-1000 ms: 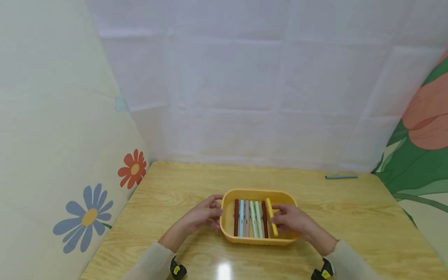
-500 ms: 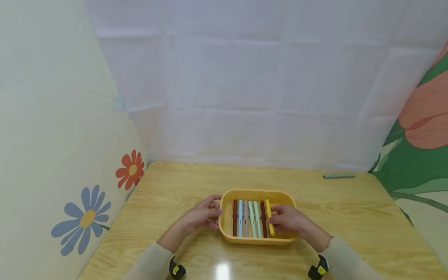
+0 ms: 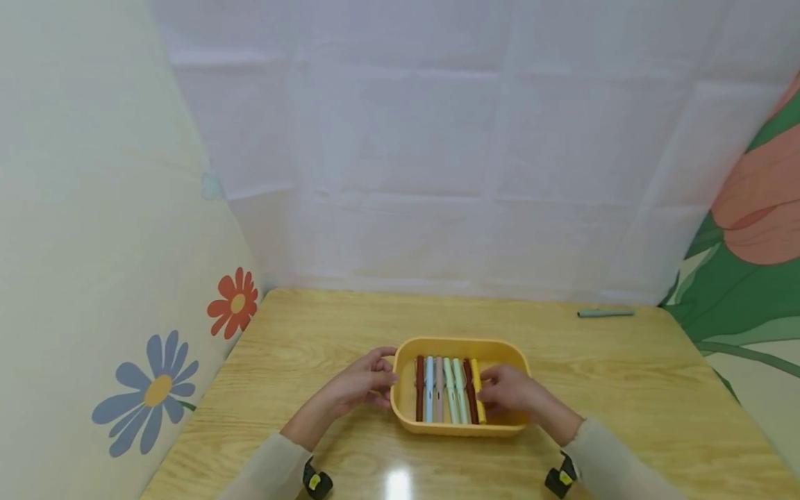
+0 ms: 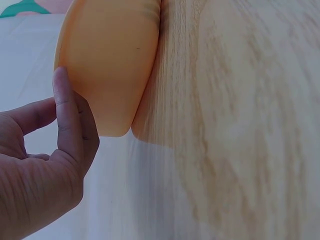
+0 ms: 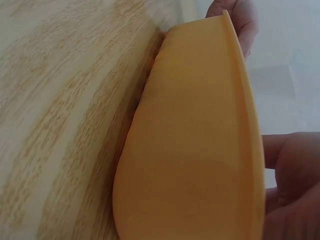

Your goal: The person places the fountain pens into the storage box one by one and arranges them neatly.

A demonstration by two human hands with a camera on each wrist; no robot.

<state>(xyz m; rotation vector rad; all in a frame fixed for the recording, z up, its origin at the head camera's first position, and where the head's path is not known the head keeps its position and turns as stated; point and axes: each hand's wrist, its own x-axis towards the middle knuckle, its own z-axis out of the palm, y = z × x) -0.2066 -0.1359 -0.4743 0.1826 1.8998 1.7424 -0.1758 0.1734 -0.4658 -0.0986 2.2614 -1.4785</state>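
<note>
A yellow plastic basket (image 3: 459, 431) stands on the table. Inside it, side by side, are a dark red pen (image 3: 419, 399), a light blue pen (image 3: 429, 399), a mauve pen (image 3: 439, 399), two pale green pens (image 3: 461, 403) and a second dark red pen (image 3: 471, 396). At the row's right end is a yellow pen (image 3: 477, 375), pinched in the fingers of my right hand (image 3: 512, 390), which partly cover it. My left hand (image 3: 361, 384) holds the basket's left end, fingertips at the rim in the left wrist view.
A grey-green pen (image 3: 605, 313) lies by itself at the table's (image 3: 350, 312) back right. White cloth (image 3: 400, 208) hangs behind the table, and flower-printed panels (image 3: 156, 278) flank it on both sides.
My right hand has moved the yellow pen left and lowered it beside the right-hand dark red pen, bringing it from tilted into line with the row. My left hand has stayed at the basket.
</note>
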